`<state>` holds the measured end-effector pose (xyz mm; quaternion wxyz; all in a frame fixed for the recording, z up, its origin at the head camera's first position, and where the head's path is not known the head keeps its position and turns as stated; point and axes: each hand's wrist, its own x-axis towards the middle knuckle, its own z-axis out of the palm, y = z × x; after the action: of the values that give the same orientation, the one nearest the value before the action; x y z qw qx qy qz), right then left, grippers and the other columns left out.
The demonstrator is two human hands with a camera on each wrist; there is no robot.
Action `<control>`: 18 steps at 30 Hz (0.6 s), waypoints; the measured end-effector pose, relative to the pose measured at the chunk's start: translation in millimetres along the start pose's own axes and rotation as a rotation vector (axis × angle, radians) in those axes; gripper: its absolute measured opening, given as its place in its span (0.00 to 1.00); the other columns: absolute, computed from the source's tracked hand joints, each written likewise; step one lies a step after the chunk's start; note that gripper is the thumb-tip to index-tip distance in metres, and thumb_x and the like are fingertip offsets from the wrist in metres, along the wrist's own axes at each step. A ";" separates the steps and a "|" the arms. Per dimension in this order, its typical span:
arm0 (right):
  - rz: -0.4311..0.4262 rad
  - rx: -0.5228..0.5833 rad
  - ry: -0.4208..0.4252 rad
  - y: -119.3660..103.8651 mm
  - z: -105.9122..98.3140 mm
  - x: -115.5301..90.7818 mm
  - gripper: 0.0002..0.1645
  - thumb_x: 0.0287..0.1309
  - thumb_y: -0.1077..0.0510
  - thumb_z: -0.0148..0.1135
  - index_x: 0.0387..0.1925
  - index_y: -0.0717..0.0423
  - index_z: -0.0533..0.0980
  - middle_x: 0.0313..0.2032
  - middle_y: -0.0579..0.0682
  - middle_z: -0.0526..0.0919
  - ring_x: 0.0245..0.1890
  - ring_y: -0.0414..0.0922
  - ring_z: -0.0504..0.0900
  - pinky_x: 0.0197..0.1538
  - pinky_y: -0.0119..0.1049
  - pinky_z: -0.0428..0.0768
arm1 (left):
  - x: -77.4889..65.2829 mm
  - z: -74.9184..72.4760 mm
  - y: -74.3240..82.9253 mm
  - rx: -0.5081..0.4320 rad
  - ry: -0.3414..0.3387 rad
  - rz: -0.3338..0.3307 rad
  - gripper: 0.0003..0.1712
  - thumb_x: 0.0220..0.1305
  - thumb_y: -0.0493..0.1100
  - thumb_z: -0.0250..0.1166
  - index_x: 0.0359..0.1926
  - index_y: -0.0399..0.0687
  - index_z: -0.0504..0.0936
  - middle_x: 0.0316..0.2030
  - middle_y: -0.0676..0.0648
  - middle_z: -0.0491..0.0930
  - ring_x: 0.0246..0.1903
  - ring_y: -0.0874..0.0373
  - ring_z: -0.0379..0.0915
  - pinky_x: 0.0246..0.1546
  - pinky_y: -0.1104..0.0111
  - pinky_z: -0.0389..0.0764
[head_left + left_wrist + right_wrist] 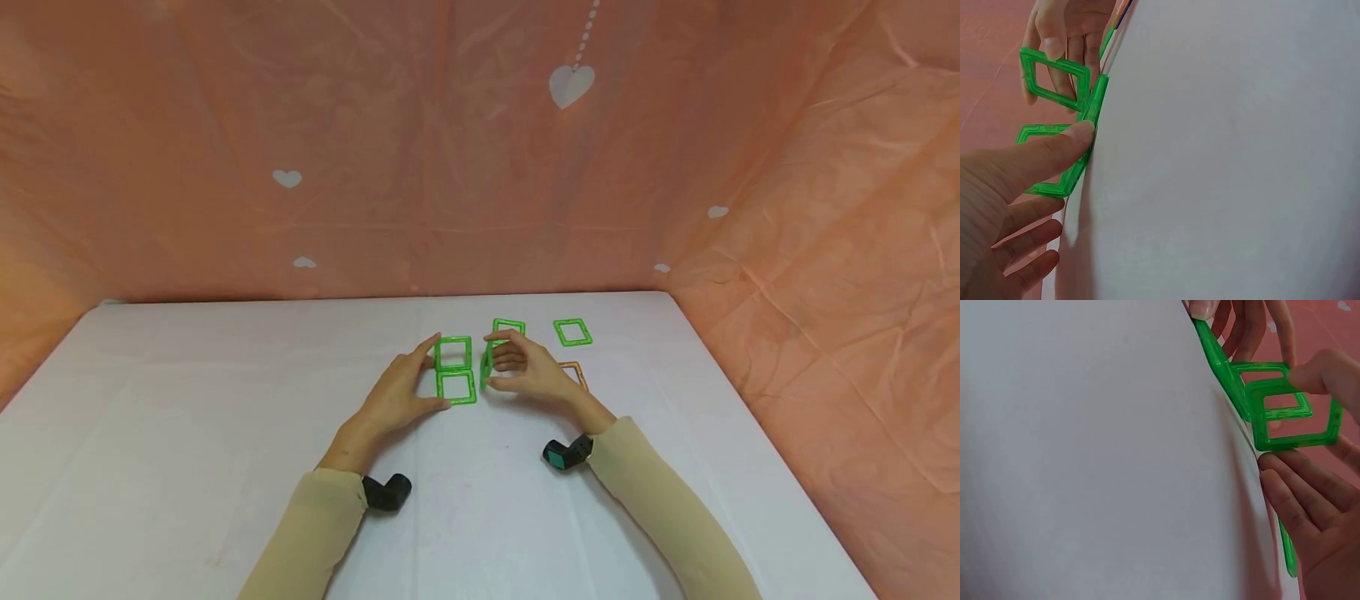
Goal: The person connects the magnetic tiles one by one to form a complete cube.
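Two green square-framed magnetic tiles are joined edge to edge in front of me. The front tile (473, 387) lies flat on the table and the back tile (453, 339) stands up from its far edge. My left hand (397, 393) grips this pair from the left, with the thumb on the flat tile and the forefinger at the upright one. Just to the right, my right hand (534, 372) pinches a third green tile (1329, 441) between thumb and fingers. That tile is held upright, its face turned sideways, close to the pair's right side.
Behind my right hand is another green tile (510, 322), partly hidden. One more green tile (576, 342) lies at the far right, and an orange tile (578, 372) shows partly beside my right wrist. A pinkish-orange cloth with hearts hangs behind the white table (225, 417).
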<state>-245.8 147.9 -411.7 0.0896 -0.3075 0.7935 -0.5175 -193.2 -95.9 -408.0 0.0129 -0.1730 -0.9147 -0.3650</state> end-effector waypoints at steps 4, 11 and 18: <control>-0.017 -0.014 -0.020 3.4 -0.7 -2.1 0.39 0.47 0.68 0.70 0.61 0.66 0.64 0.50 0.65 0.79 0.51 0.57 0.80 0.57 0.48 0.77 | 0.4 0.0 -0.3 0.002 0.001 0.001 0.56 0.48 0.42 0.76 0.73 0.43 0.54 0.52 0.40 0.79 0.54 0.44 0.70 0.59 0.52 0.69; -0.019 -0.004 -0.042 -5.2 2.1 -6.2 0.38 0.47 0.72 0.68 0.61 0.69 0.63 0.51 0.68 0.77 0.53 0.61 0.78 0.60 0.51 0.74 | 0.0 0.3 -0.1 0.005 0.008 0.004 0.56 0.47 0.41 0.77 0.73 0.43 0.54 0.51 0.40 0.79 0.54 0.44 0.70 0.59 0.51 0.69; -0.059 0.010 -0.084 -27.1 2.4 -11.3 0.37 0.47 0.73 0.67 0.60 0.75 0.62 0.52 0.72 0.75 0.53 0.66 0.76 0.59 0.58 0.72 | 0.0 0.5 0.3 0.010 0.008 0.002 0.56 0.48 0.42 0.77 0.73 0.44 0.54 0.51 0.39 0.79 0.54 0.43 0.70 0.59 0.51 0.69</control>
<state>-225.0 145.1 -391.0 0.1091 -0.3517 0.7771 -0.5105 -193.0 -95.3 -408.2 0.0178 -0.1722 -0.9163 -0.3611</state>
